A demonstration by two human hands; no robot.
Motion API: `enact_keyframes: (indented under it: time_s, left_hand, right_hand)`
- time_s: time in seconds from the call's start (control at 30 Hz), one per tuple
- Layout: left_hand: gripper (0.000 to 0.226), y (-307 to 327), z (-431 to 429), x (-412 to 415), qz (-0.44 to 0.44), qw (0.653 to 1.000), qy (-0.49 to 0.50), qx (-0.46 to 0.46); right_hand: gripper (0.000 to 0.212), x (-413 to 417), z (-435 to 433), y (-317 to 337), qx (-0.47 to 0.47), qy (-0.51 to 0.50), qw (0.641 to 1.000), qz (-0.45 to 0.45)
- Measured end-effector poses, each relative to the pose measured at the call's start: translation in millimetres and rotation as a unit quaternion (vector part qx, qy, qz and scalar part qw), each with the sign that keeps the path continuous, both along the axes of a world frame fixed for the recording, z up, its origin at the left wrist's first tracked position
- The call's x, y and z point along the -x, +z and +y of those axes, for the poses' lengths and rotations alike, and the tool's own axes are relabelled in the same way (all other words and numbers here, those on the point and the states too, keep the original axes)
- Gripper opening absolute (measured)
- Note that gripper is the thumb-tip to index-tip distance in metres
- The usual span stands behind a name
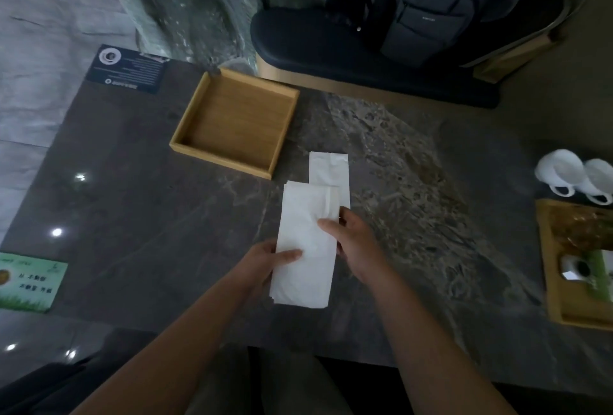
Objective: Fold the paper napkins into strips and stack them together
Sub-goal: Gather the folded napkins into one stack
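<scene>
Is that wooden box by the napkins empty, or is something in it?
Empty. The wooden box shows only its bare bottom; both folded napkins lie outside it on the table.

Left hand (268, 262) and right hand (351, 245) both pinch closed, forearms extended forward.

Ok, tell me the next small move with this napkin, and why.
Probably lay the folded napkin on the strip already lying on the table. Both hands, left and right, hold it by its long edges; it already looks strip-shaped and overlaps that strip's near end.
</scene>
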State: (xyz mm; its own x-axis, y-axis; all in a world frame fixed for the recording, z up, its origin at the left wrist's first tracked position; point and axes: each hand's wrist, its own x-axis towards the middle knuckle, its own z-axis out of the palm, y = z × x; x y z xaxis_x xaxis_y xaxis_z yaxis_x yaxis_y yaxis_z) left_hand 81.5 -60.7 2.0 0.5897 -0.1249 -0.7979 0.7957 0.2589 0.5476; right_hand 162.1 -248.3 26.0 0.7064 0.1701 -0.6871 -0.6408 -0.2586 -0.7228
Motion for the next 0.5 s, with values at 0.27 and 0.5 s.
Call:
enact_keyframes:
  time_s: [0.27,0.5]
  left_hand:
    - [0.026,-16,-16,-33,-0.055,0.992,-0.023,-0.11]
    - [0.036,-24,-35,-64,-0.09,0.977,-0.046,-0.189]
  right_hand:
    - [0.038,-45,-22,-7,-0.01,-0.07,0.997,0.006]
    - [0.004,-87,-24,-13,0.041,-0.029,0.998,-0.046]
